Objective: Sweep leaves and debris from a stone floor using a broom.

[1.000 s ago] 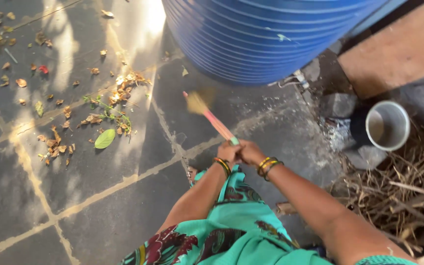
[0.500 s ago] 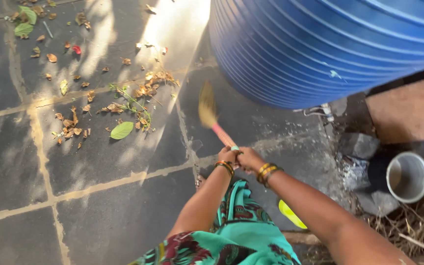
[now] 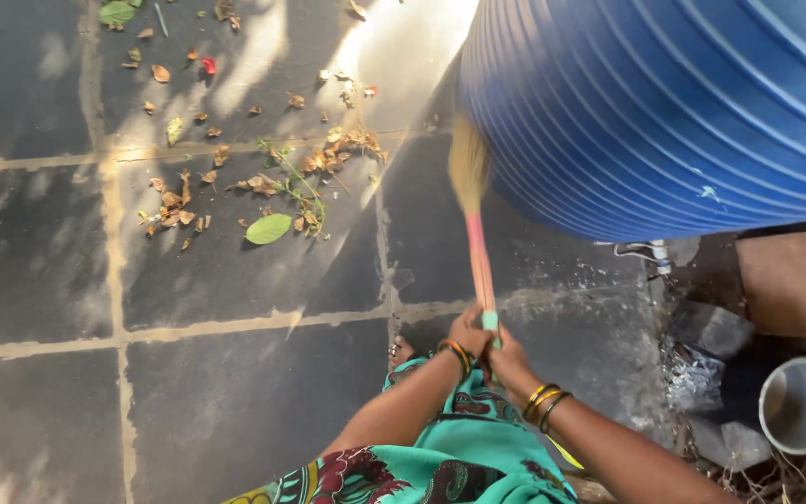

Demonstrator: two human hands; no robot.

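Both hands closed in one grip round the broom's pink handle (image 3: 479,266): left hand (image 3: 469,332) just left of the handle's green end cap, right hand (image 3: 507,351) touching it from the right, bangles on both wrists. Handle nearly upright in the picture, straw head (image 3: 467,168) at the foot of the blue ribbed barrel (image 3: 664,112), right against its left edge; touching the wall or just short of it, cannot tell.

Left of the barrel, wide dark stone floor (image 3: 235,392) with pale joints, open and free for sweeping. Well left of the barrel, past the broom head, a scatter of dry leaves (image 3: 263,182) with one large green leaf (image 3: 269,228) lying flat among them. Below and right of the barrel, tight ground: grey stones (image 3: 711,331), a white valve fitting (image 3: 650,250), a round metal pot (image 3: 801,405) mouth-up at the frame's lower right, a reddish slab (image 3: 795,280) beside it.

Against half a second ago: broom head farther up and to the right, now at the barrel's side instead of out on open floor; handle steeper; hands lower and to the right; barrel larger in the frame; leaves higher in the picture.

Green patterned cloth (image 3: 440,457) at the bottom edge. On the barrel, only small pale flecks, no label.
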